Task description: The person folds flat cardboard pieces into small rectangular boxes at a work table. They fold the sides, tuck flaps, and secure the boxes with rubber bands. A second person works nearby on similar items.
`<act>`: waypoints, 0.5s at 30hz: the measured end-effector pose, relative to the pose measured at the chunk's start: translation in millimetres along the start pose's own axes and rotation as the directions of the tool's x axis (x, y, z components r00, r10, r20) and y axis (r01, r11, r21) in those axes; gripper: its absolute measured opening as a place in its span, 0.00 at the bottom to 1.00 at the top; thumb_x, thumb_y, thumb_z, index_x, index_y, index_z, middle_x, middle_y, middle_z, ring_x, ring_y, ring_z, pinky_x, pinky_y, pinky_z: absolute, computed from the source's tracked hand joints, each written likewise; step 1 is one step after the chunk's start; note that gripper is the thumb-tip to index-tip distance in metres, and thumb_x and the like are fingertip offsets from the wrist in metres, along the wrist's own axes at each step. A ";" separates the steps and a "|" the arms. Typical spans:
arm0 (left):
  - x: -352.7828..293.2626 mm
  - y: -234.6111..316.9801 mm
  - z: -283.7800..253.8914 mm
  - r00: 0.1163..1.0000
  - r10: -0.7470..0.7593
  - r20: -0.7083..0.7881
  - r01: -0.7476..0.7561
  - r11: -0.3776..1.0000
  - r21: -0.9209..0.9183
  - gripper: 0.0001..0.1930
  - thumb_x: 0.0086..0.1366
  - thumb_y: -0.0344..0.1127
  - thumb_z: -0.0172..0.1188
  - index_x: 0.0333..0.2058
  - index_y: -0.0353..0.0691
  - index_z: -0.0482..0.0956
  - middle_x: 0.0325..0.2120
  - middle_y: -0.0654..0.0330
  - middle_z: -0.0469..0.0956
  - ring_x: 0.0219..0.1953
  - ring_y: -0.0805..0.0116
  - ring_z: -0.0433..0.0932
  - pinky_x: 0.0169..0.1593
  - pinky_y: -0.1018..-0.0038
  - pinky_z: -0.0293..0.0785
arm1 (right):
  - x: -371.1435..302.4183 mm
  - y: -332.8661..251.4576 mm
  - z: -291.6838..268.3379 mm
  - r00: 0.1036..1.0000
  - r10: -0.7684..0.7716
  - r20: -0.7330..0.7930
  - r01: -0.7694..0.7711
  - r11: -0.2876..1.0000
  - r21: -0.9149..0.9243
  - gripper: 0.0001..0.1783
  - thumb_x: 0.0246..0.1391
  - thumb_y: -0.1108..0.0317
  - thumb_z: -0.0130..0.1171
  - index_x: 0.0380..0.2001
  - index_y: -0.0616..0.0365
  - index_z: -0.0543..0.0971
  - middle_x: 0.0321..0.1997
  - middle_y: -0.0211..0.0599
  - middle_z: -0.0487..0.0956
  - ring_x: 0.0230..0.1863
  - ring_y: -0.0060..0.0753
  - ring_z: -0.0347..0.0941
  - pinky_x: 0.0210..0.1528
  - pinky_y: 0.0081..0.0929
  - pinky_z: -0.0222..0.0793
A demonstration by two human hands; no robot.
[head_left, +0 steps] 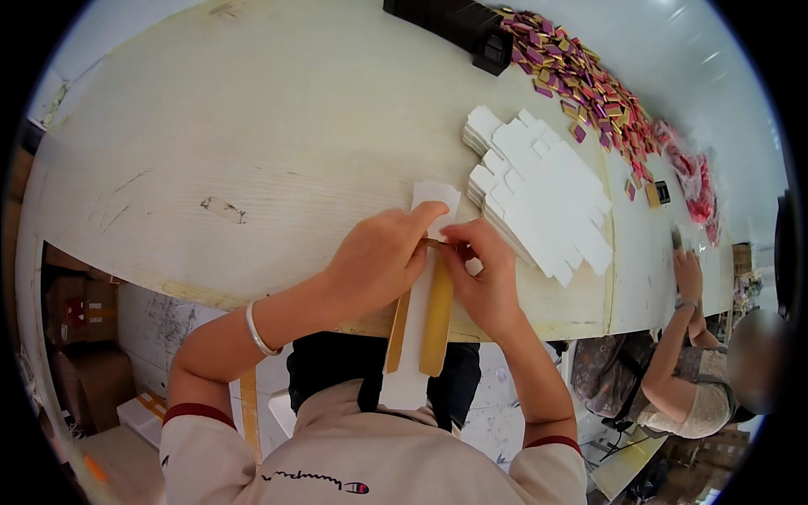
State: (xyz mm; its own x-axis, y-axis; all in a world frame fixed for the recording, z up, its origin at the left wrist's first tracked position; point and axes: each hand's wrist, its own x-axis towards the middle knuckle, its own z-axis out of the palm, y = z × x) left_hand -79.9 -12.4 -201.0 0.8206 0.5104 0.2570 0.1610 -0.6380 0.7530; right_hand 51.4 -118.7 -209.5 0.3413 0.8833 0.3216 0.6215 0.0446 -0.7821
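Fingers [438, 220] on flat white-gold card strip [438, 316]

Long pale wood-grain worktop [278, 118], a bit scuffed toward its left end. A fanned stack of flat white card blanks [543, 198] sits close to the near edge, right of the middle. Along the far edge there's a black box [463, 25], then a big scatter of small pink and gold pieces [589, 84], with red bags [694, 181] further toward the right end.
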 end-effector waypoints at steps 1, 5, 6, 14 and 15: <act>-1.1 -2.4 -1.5 1.000 -0.002 0.017 0.002 1.000 0.001 0.09 0.54 0.24 0.58 0.36 0.37 0.77 0.23 0.57 0.75 0.23 0.63 0.74 0.28 0.72 0.71 | -0.9 1.2 0.9 0.999 0.047 -0.002 -0.047 0.998 0.047 0.08 0.46 0.82 0.59 0.31 0.62 0.74 0.28 0.35 0.72 0.25 0.27 0.69 0.27 0.22 0.66; -4.9 -3.2 -6.1 0.998 0.051 0.045 -0.051 0.999 -0.012 0.08 0.54 0.25 0.60 0.34 0.38 0.77 0.23 0.58 0.74 0.23 0.66 0.73 0.28 0.75 0.71 | -3.1 2.0 1.1 0.993 0.114 0.026 -0.116 0.986 0.123 0.07 0.46 0.82 0.60 0.31 0.62 0.75 0.30 0.35 0.74 0.27 0.27 0.71 0.29 0.21 0.67; -5.8 -5.7 -5.9 0.997 0.069 0.036 -0.067 0.997 -0.045 0.07 0.54 0.25 0.60 0.34 0.37 0.77 0.23 0.57 0.74 0.23 0.66 0.73 0.28 0.75 0.71 | -4.1 3.5 0.4 0.992 0.115 0.044 -0.120 0.980 0.160 0.07 0.46 0.81 0.60 0.31 0.62 0.75 0.30 0.35 0.75 0.27 0.27 0.71 0.29 0.21 0.67; -14.2 -10.4 -10.4 0.994 0.021 0.106 -0.002 0.983 -0.184 0.08 0.55 0.25 0.59 0.35 0.37 0.78 0.25 0.57 0.76 0.26 0.65 0.74 0.29 0.75 0.72 | -12.2 -12.3 -7.6 0.990 -0.030 0.135 0.039 0.997 -0.063 0.09 0.45 0.82 0.58 0.32 0.63 0.76 0.34 0.39 0.76 0.31 0.38 0.74 0.30 0.27 0.70; -13.5 -9.2 -9.2 0.996 0.024 0.089 -0.008 0.985 -0.174 0.08 0.55 0.25 0.59 0.35 0.37 0.78 0.25 0.57 0.76 0.26 0.65 0.74 0.30 0.75 0.72 | -11.8 -14.7 -5.6 0.988 -0.088 0.129 0.107 0.983 -0.151 0.12 0.43 0.83 0.57 0.34 0.63 0.76 0.34 0.42 0.76 0.30 0.44 0.73 0.28 0.29 0.70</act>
State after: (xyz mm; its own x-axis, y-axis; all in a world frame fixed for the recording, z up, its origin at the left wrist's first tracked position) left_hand -97.5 -8.1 -205.7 0.8697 0.4419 0.2200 0.0564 -0.5317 0.8450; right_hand 42.2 -132.4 -198.8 0.1918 0.9286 0.3177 0.7536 0.0681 -0.6538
